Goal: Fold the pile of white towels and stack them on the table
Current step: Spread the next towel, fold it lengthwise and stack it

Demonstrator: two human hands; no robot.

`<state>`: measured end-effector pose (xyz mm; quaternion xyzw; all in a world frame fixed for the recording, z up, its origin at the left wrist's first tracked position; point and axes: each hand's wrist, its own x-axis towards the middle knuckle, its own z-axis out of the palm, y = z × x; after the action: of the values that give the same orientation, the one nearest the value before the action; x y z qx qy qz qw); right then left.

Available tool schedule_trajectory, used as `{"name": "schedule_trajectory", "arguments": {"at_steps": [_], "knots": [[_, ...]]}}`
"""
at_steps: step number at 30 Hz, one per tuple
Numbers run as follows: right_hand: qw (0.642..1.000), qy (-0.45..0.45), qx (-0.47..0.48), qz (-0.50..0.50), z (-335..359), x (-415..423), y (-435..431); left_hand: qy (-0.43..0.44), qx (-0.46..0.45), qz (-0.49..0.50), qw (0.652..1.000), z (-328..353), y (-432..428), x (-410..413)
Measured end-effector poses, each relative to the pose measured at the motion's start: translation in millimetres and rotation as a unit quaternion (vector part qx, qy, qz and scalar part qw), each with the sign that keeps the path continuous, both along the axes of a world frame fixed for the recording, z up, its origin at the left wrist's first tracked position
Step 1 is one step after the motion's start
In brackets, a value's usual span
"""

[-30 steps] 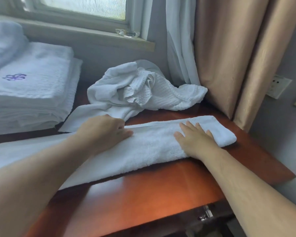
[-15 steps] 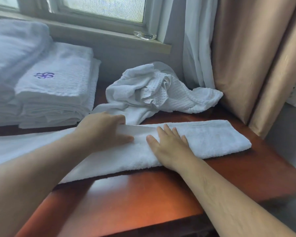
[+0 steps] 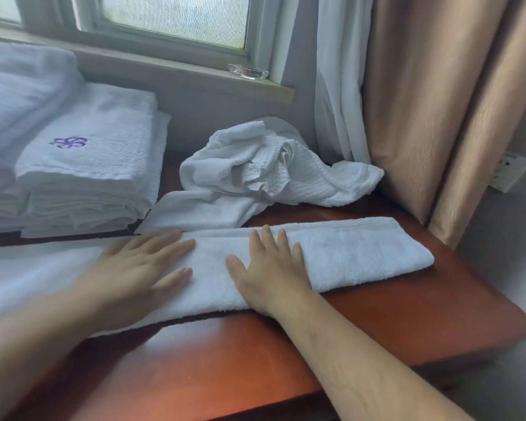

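Long white terry towel [image 3: 331,256] folded lengthwise, near edge of red-brown wooden table [image 3: 407,323]. Left hand [image 3: 140,268] and right hand [image 3: 271,268] flat, fingers straight, gripping nothing. Risk: pressing unevenly shifts layers; left end may slide off.

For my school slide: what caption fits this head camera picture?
Both hands, left and right, press flat on a long folded towel on the wooden table.

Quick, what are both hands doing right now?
Left hand: open, pressing flat on the long folded towel.
Right hand: open, flat on the same towel.
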<state>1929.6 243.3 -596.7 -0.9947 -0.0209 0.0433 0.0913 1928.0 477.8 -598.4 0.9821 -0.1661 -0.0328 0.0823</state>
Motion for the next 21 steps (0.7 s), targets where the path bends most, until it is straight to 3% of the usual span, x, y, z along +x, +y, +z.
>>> {"name": "schedule_trajectory", "arguments": {"at_steps": [3, 10, 13, 17, 21], "knots": [[1.0, 0.012, -0.013, -0.004, -0.9, 0.7, -3.4, 0.015, 0.015, 0.025, 0.999, -2.0, 14.8, -0.1], [0.989, 0.057, -0.117, -0.073, 26.6, -0.1, 26.9, -0.048, 0.021, 0.147, 0.988, -5.6, 75.2, -30.3], [0.992, -0.023, -0.122, 0.023, 31.5, -1.3, 61.5, -0.047, 0.037, 0.196, 0.979, -4.3, 107.2, -52.1], [0.974, -0.036, 0.015, 0.224, 18.1, -17.1, 119.0, -0.041, 0.009, 0.268, 0.962, -0.4, 140.4, -73.1], [0.961, -0.044, -0.013, 0.273, -3.3, -30.0, 149.3, -0.008, -0.055, 0.343, 0.938, 6.9, 155.6, -79.9]]}}
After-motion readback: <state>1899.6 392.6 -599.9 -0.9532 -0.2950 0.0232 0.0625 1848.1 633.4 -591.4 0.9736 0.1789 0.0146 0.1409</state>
